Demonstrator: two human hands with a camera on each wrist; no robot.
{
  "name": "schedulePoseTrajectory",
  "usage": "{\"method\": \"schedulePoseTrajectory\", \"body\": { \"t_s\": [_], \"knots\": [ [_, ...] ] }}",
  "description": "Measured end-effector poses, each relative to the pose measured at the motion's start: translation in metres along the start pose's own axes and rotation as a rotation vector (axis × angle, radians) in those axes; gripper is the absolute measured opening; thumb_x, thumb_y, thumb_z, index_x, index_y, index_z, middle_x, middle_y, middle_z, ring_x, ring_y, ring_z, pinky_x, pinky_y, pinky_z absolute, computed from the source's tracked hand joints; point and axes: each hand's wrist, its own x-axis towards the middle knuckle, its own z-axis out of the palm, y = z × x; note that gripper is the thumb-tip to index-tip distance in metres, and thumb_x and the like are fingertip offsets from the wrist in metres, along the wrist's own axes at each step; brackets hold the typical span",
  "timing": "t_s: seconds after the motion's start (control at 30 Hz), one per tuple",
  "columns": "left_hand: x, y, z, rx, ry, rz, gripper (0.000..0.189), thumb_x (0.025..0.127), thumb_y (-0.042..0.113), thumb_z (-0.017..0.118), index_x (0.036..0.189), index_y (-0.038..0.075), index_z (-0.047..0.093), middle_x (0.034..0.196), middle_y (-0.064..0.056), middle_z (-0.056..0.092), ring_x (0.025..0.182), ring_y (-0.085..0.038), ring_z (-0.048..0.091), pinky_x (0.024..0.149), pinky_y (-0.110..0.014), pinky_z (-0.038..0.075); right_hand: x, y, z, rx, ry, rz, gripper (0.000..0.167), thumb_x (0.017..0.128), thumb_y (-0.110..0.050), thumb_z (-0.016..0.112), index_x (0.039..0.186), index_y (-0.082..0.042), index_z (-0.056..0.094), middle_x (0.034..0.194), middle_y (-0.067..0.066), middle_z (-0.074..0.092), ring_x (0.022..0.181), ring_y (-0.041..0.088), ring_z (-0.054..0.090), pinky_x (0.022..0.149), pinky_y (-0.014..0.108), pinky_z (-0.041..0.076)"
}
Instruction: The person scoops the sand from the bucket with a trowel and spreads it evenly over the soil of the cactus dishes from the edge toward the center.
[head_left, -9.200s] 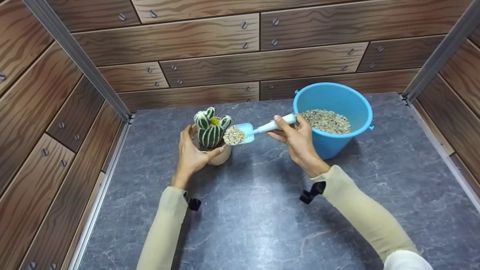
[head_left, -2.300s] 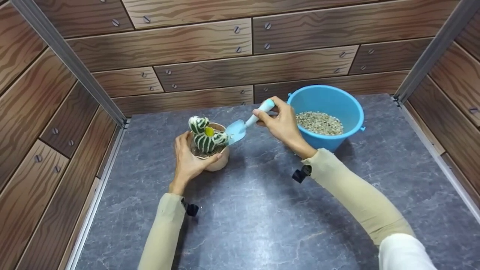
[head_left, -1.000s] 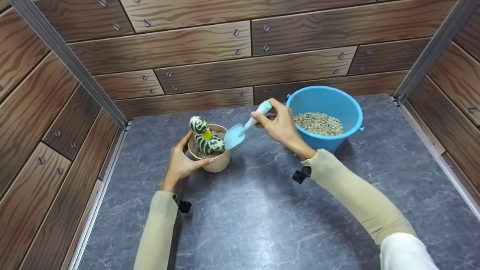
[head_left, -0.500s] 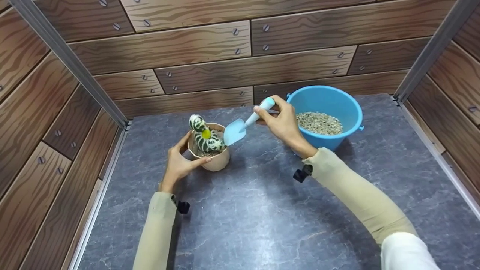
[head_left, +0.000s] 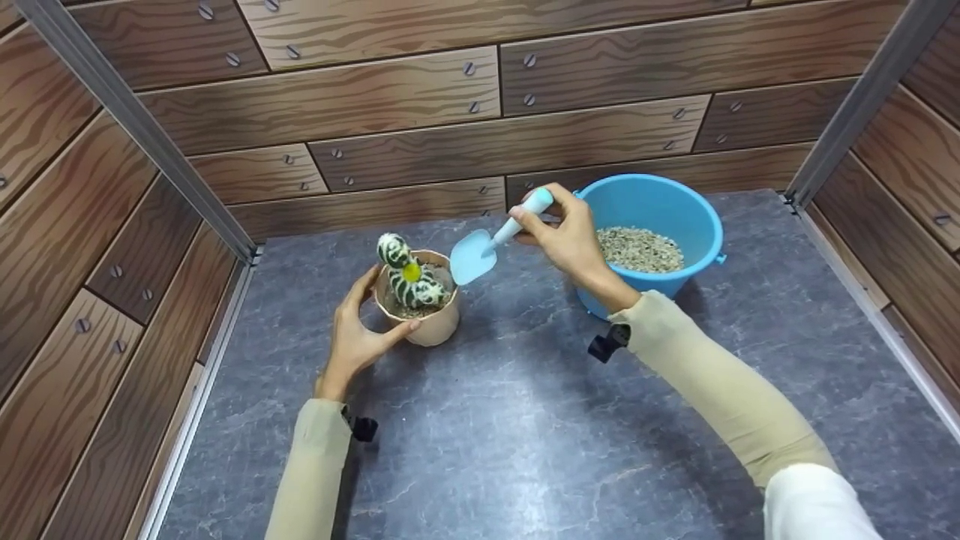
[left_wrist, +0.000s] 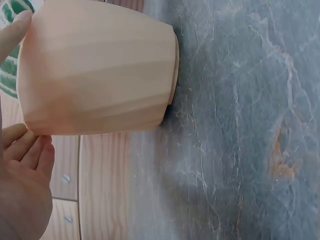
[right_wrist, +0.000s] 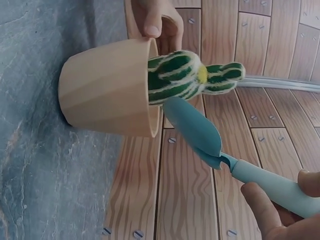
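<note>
Trowel [head_left: 473,259] lifting slightly beside pot [head_left: 435,330], carrying no load now. Left hand [head_left: 357,334] gripping pot with cactus [head_left: 407,291] on worktop [head_left: 480,435]; right hand [head_left: 568,236] holding trowel. Pouring step seemingly finishing; next move probably calling for swinging trowel back to gravel [head_left: 641,250] in bucket [head_left: 660,206], beside right hand.

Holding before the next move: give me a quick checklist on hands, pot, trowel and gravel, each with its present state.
1. Left hand holding the pot: ok, thumb and fingers at its upper side.
2. Pot standing on the table: ok.
3. Right hand gripping the trowel: ok, by the handle.
4. Trowel loaded: not ok, no gravel shows on its blade in the head view.
5. Gravel available: ok, inside the bucket.
6. Blade tip clear of the pot's rim: cannot tell.
</note>
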Motion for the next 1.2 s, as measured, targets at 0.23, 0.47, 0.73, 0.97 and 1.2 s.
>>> {"method": "schedulePoseTrajectory", "body": {
  "t_s": [0.23,0.47,0.73,0.97,1.2],
  "knots": [
    [-0.002,0.032,-0.001,0.001,0.077,0.122,0.093,0.065,0.008,0.101,0.144,-0.014,0.057,0.143,-0.033,0.062,0.131,-0.053,0.059,0.113,-0.051,0.048,0.006,-0.008,-0.011,0.111,0.034,0.063,0.024,0.1,-0.008,0.075,0.116,0.006,0.065,0.111,0.019,0.069,0.098,0.027,0.076,0.086,0.042,0.067],
    [-0.002,0.068,-0.006,-0.032,0.079,0.208,0.08,0.066,0.0,0.096,0.134,-0.019,0.059,0.133,-0.038,0.064,0.117,-0.058,0.062,0.105,-0.015,0.044,0.012,-0.016,-0.023,0.147,0.064,0.081,0.013,0.105,-0.008,0.068,0.114,0.001,0.065,0.113,0.018,0.07,0.1,0.024,0.076,0.086,0.041,0.067],
    [-0.005,0.084,-0.002,-0.059,0.081,0.255,0.079,0.066,0.0,0.097,0.133,-0.021,0.06,0.131,-0.04,0.064,0.114,-0.055,0.063,0.106,-0.018,0.048,0.018,-0.022,-0.037,0.164,0.113,0.105,0.009,0.106,-0.012,0.068,0.109,-0.004,0.065,0.111,0.021,0.074,0.091,0.022,0.08,0.083,0.043,0.067],
    [-0.004,0.08,0.01,-0.042,0.056,0.283,0.083,0.065,0.006,0.098,0.136,-0.016,0.06,0.137,-0.034,0.064,0.136,-0.054,0.056,0.125,-0.045,0.041,0.026,-0.028,-0.054,0.231,0.142,0.111,0.012,0.104,-0.014,0.071,0.101,-0.004,0.066,0.1,0.01,0.078,0.087,0.022,0.08,0.079,0.04,0.067],
    [-0.002,0.077,0.021,0.014,0.01,0.285,0.081,0.074,0.025,0.096,0.143,-0.001,0.062,0.146,-0.017,0.064,0.142,-0.037,0.056,0.124,-0.047,0.042,0.031,-0.034,-0.073,0.256,0.17,0.138,0.015,0.104,-0.016,0.072,0.102,-0.003,0.066,0.098,0.011,0.078,0.088,0.022,0.081,0.08,0.039,0.067]
  ]
}}
